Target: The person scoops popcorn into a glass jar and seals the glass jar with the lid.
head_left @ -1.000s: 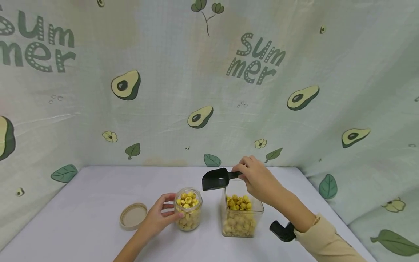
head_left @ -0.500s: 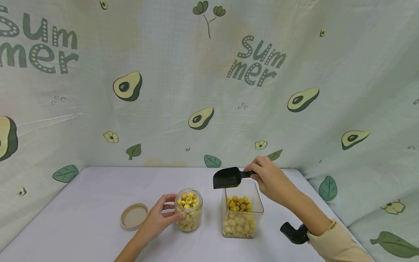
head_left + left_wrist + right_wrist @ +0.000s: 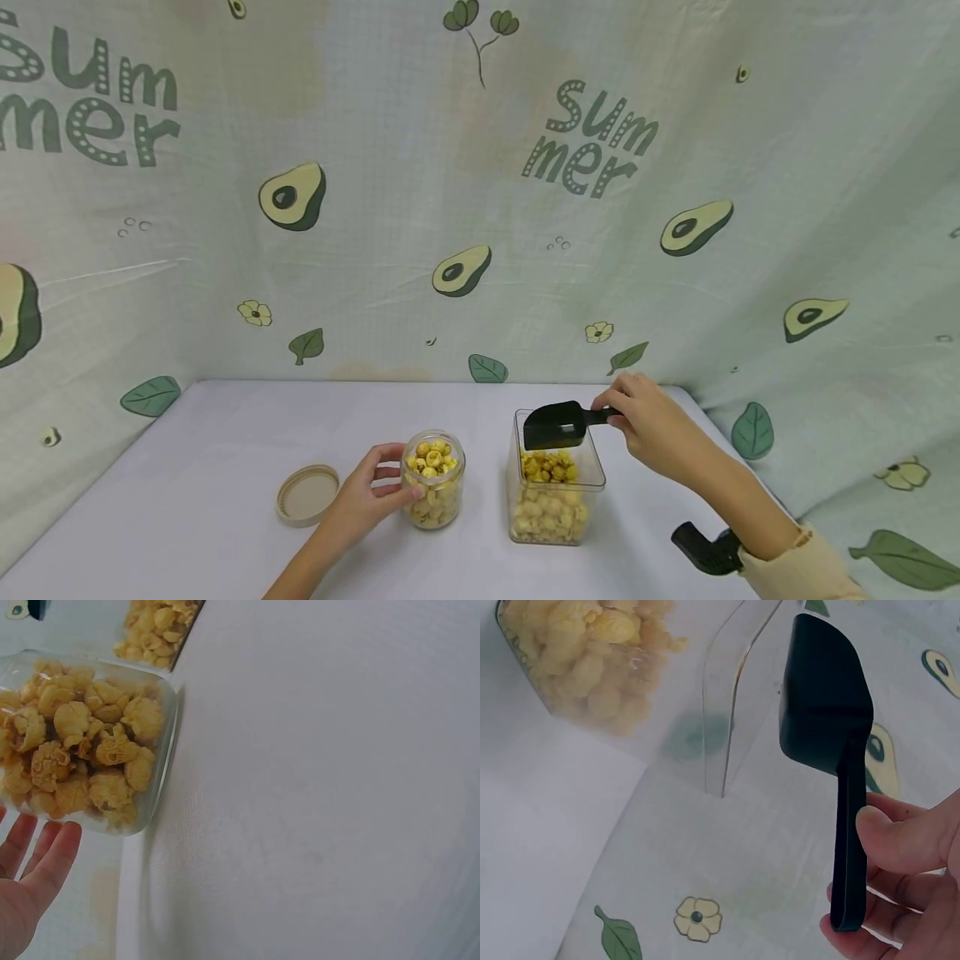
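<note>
My right hand (image 3: 652, 421) grips a black scoop (image 3: 557, 425) by its handle, thumb on one side and fingers on the other in the right wrist view. The scoop's bowl is over the opening of a clear square container (image 3: 555, 533), partly filled with yellow popcorn (image 3: 550, 467). Whether anything lies in the bowl cannot be seen. My left hand (image 3: 367, 492) holds the side of a round clear jar (image 3: 433, 500), which stands uncovered and is filled with popcorn. Seen from the left wrist, the fingertips (image 3: 69, 834) are at the jar's wall.
A round beige lid (image 3: 307, 495) lies on the white table (image 3: 187, 517), left of the jar. Behind the table hangs a cloth (image 3: 375, 208) printed with avocados and leaves. A black wrist device (image 3: 708, 550) sits by the right sleeve (image 3: 798, 567).
The right hand has carried the scoop to the right and slightly down, from between the jar and the square container to over the container's opening. The left hand and jar have stayed put.
</note>
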The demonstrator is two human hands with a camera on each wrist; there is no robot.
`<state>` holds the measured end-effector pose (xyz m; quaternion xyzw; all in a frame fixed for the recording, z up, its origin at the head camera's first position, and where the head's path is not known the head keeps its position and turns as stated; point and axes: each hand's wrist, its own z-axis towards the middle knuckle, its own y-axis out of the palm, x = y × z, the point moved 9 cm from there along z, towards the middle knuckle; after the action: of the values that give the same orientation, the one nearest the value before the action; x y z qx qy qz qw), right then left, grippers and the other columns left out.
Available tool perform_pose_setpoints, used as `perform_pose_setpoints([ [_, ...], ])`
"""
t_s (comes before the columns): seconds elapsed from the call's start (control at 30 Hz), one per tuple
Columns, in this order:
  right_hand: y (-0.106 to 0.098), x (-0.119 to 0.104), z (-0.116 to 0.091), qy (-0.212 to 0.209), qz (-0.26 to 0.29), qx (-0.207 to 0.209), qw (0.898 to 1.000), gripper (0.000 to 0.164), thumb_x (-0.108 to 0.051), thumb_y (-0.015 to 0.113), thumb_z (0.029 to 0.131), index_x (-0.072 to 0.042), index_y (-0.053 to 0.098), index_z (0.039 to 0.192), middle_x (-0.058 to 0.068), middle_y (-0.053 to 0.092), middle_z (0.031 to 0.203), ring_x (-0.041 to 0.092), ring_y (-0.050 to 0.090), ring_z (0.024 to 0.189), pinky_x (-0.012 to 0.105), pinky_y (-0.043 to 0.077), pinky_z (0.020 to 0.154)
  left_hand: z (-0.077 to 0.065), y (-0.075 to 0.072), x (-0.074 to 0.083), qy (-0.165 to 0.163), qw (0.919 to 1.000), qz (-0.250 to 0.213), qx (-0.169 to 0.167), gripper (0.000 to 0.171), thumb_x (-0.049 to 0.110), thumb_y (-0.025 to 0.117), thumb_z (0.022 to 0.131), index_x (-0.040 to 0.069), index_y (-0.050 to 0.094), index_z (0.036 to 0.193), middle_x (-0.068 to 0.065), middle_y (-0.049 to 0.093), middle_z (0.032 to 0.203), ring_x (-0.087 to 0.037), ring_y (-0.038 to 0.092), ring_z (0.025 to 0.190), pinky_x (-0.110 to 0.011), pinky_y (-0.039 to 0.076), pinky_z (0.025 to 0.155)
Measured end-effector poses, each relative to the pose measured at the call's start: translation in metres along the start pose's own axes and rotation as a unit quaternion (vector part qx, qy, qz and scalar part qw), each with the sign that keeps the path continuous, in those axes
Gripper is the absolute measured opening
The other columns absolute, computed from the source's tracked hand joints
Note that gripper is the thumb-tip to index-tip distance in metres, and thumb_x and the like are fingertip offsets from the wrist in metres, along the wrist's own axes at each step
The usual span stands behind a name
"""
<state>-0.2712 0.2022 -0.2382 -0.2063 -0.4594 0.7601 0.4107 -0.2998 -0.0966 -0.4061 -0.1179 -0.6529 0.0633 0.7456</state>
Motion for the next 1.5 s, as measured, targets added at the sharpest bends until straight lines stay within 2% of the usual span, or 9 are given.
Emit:
perform_pose_setpoints([
  [0.13,0.007,0.004,-0.005,0.013,-0.019,-0.03,0.999,0.023,0.007,0.067,0.076,-0.011,0.066,0.089,-0.003,0.05,0.08,0.013,0.044,0.074,0.027,0.042,0.062,0.001,0.002,0.001,0.002,1.0,0.002,-0.002,0.06,0.024,0.079,0.074,0.012,0.049,0.126,-0.007,0.054,0.121,-0.017,0.055,0.104,-0.028,0.054,0.085],
  [0.17,0.009,0.004,-0.005,0.012,-0.028,-0.034,0.999,0.023,0.007,0.068,0.076,-0.011,0.066,0.089,-0.003,0.05,0.08,0.013,0.044,0.075,0.028,0.042,0.063,0.001,0.002,0.002,0.011,0.9999,0.009,-0.005,0.06,0.024,0.078,0.075,0.01,0.049,0.126,-0.008,0.054,0.121,-0.018,0.055,0.104,-0.029,0.054,0.085],
  [0.33,0.019,0.002,-0.005,0.007,-0.054,-0.062,0.997,0.024,0.007,0.066,0.076,-0.013,0.066,0.089,-0.005,0.048,0.079,0.013,0.042,0.075,0.027,0.04,0.063,0.0,0.002,0.001,0.013,0.9998,0.013,-0.001,0.061,0.024,0.078,0.075,0.009,0.048,0.126,-0.009,0.053,0.123,-0.019,0.055,0.104,-0.03,0.054,0.085],
  [0.53,0.029,-0.005,-0.001,-0.018,-0.09,-0.102,0.99,0.025,0.006,0.067,0.074,-0.014,0.065,0.087,-0.004,0.048,0.079,0.014,0.04,0.074,0.027,0.038,0.062,0.001,0.001,-0.003,-0.006,1.0,0.003,0.002,0.061,0.023,0.079,0.073,0.012,0.049,0.125,-0.007,0.053,0.124,-0.019,0.054,0.106,-0.028,0.054,0.087],
  [0.7,0.036,-0.013,0.002,-0.036,-0.113,-0.122,0.985,0.026,0.008,0.071,0.068,-0.013,0.066,0.083,-0.002,0.048,0.078,0.016,0.041,0.073,0.031,0.04,0.065,0.0,0.002,0.0,0.001,1.0,-0.009,-0.001,0.06,0.02,0.078,0.075,0.01,0.049,0.126,-0.009,0.052,0.125,-0.02,0.054,0.106,-0.027,0.054,0.086],
  [0.83,0.042,-0.016,0.003,-0.035,-0.103,-0.135,0.985,0.027,0.009,0.072,0.067,-0.012,0.068,0.082,-0.001,0.05,0.078,0.016,0.043,0.074,0.031,0.043,0.066,0.0,0.002,0.001,0.008,0.9997,-0.022,-0.002,0.059,0.017,0.077,0.075,0.008,0.049,0.126,-0.01,0.051,0.127,-0.021,0.054,0.107,-0.028,0.053,0.087],
  [1.23,0.041,-0.008,0.004,-0.011,-0.047,-0.149,0.988,0.021,0.003,0.073,0.073,-0.012,0.071,0.088,-0.003,0.055,0.082,0.016,0.052,0.078,0.028,0.049,0.065,0.0,0.001,0.0,0.008,0.9998,-0.02,0.004,0.059,0.016,0.078,0.075,0.008,0.049,0.125,-0.009,0.052,0.126,-0.021,0.054,0.107,-0.028,0.054,0.087],
  [1.43,0.032,-0.002,0.003,0.001,0.015,-0.123,0.992,0.024,0.002,0.069,0.079,-0.009,0.069,0.099,0.001,0.06,0.095,0.021,0.059,0.091,0.029,0.053,0.071,0.0,0.001,0.0,0.011,0.9997,-0.022,0.004,0.058,0.016,0.078,0.074,0.008,0.05,0.125,-0.01,0.052,0.126,-0.021,0.054,0.106,-0.027,0.053,0.087],
  [1.5,0.029,-0.002,0.003,0.011,0.036,-0.112,0.993,0.023,-0.001,0.067,0.082,-0.009,0.068,0.104,0.003,0.061,0.102,0.024,0.059,0.098,0.033,0.054,0.076,0.0,0.001,-0.001,0.011,0.9996,-0.024,0.003,0.058,0.015,0.078,0.074,0.008,0.049,0.125,-0.01,0.052,0.126,-0.021,0.054,0.107,-0.027,0.053,0.087],
])
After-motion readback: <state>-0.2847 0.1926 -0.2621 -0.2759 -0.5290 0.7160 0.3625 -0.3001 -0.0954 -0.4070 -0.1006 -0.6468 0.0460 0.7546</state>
